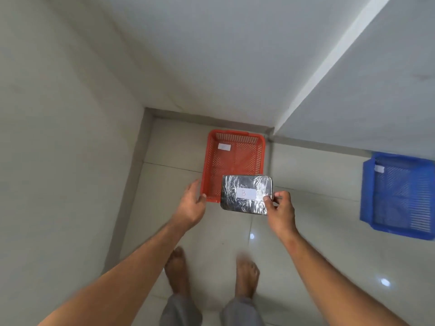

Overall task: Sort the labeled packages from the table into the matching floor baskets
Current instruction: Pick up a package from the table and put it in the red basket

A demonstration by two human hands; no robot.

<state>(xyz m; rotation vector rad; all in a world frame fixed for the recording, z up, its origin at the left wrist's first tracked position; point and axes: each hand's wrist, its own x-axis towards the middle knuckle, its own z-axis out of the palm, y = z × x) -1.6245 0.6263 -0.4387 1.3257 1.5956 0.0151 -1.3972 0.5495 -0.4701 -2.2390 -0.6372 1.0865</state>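
Landmark: red basket (233, 164) on the floor tiles (306, 208), set in the corner of the walls.
Package: one foil-wrapped package (247, 195), white label reading "B" facing up, was held in the air above the near right corner of the red basket, overlapping its near rim in the view. Not inside yet.
Right hand (280, 210): grip closed on the package's right edge, thumb on top, fingers curled behind.
Left hand (191, 203): grip open and holding nothing, fingers spread, just beside the near left corner of the red basket; contact with the rim could not be told.
Red basket contents: no package seen inside; a small white tag on its far left inner wall, writing too blurred to read.
Blue basket (400, 196): well to the right of the red basket, partly cut by the frame edge; a white tag on its left wall, unreadable; the visible part held nothing.
Desk: not in view, so the count of packages left there is unknown.
Progress (judged): early or mid-task. This package was on the point of being dropped; whether red matches "B" cannot be confirmed from the tags.
Left to do: release this package, then return for any others.
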